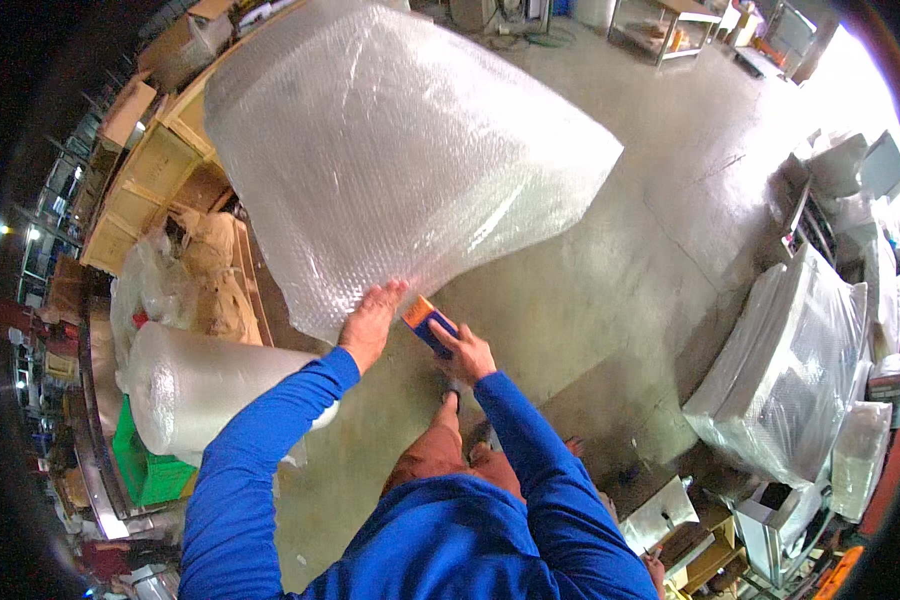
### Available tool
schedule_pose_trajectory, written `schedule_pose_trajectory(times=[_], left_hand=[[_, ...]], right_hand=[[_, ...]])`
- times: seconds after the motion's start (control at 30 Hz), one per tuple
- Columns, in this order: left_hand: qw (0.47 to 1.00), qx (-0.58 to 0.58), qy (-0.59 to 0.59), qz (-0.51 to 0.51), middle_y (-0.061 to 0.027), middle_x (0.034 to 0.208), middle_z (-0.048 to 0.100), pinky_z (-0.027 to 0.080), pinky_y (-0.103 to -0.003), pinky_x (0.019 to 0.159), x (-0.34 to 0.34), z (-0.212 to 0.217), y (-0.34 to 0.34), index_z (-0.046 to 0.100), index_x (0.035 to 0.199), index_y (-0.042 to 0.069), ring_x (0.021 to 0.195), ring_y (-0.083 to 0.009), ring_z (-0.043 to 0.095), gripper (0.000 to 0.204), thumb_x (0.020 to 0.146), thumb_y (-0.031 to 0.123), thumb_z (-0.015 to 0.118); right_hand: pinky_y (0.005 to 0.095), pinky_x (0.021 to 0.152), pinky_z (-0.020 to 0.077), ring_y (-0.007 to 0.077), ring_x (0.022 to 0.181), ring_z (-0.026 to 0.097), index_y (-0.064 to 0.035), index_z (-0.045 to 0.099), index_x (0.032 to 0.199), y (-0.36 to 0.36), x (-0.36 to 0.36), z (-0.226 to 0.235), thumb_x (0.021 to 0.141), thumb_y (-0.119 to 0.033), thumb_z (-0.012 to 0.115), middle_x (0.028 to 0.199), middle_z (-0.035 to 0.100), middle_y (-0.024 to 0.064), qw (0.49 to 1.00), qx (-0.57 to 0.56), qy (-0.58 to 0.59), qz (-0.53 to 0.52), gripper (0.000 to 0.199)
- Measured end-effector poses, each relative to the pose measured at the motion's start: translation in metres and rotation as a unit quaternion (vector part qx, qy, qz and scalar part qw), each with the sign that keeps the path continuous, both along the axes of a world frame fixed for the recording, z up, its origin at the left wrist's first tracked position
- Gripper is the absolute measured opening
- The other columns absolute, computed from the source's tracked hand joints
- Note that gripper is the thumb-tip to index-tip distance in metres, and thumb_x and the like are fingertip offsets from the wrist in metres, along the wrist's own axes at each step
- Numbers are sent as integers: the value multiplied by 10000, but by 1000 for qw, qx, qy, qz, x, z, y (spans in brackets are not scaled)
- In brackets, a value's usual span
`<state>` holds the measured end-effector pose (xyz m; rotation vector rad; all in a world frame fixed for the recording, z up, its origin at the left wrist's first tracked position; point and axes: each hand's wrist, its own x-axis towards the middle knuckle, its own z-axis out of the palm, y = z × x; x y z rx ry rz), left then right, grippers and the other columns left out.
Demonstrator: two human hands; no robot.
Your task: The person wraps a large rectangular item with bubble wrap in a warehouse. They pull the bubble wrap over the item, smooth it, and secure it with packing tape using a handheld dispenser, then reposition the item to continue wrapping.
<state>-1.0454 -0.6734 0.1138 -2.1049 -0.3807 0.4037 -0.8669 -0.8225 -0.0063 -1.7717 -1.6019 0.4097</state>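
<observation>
A large block-shaped load wrapped in clear bubble wrap (400,150) stands in front of me. My left hand (370,322) lies against its near lower corner, fingers stretched out on the film. In my right hand (465,353) is a small blue and orange box-like thing (427,325), its orange end pointing at the wrapped load. Its exact kind does not show. The two hands are close together, with the orange end just right of my left fingertips. What lies under the bubble wrap cannot be made out.
A big roll of bubble wrap (230,390) lies left of my left arm, beside a green crate (150,465). Wooden crating (160,180) runs along the left. Another film-wrapped item (780,370) stands at the right; a metal workbench (665,30) is far back.
</observation>
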Motion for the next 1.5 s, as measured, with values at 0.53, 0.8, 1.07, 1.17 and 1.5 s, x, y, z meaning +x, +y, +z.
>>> schedule_pose_trajectory(times=[0.53, 0.8, 1.07, 1.17, 1.5], left_hand=[[952, -55, 301, -4, -173, 1697, 105, -8, -512, 1275, 12, -103, 14, 226, 1586, -29, 1570, -355, 77, 731, 1015, 396, 390], [449, -781, -196, 388, -177, 1325, 657, 499, -457, 1028, 68, -93, 6, 523, 1416, -3, 1182, -321, 652, 806, 964, 663, 504], [-22, -890, -186, 415, -114, 1202, 702, 554, -447, 951, 86, -55, -8, 599, 1301, 1, 1051, -271, 696, 669, 1012, 596, 497], [18, -923, -179, 340, -110, 1167, 700, 562, -407, 919, 83, -48, -5, 611, 1268, 9, 1033, -252, 688, 465, 1029, 406, 579], [506, -762, -300, 271, -77, 873, 758, 558, -405, 700, 133, 16, 3, 773, 944, 47, 795, -250, 716, 227, 950, 259, 695]], right_hand=[[518, 701, 569, 363, 872, 705, -158, 528, 1370, -8, -23, -47, 859, -306, 649, 1035, 683, 178, 967, -187, -169, 31, 546], [452, 679, 573, 344, 807, 695, -295, 518, 1481, -135, 39, 48, 727, -401, 833, 979, 677, 176, 963, -238, 21, -123, 824], [411, 797, 586, 315, 978, 698, -236, 589, 1436, -116, 30, 102, 693, -194, 913, 1155, 665, 167, 980, -101, 139, -101, 811], [428, 836, 587, 353, 1031, 688, -227, 593, 1426, -103, 32, 97, 700, -169, 896, 1195, 658, 187, 990, -7, 123, -65, 788], [440, 819, 582, 353, 955, 683, -248, 613, 1405, -112, 50, 87, 585, -227, 938, 1035, 646, 161, 988, -79, 94, -98, 882]])
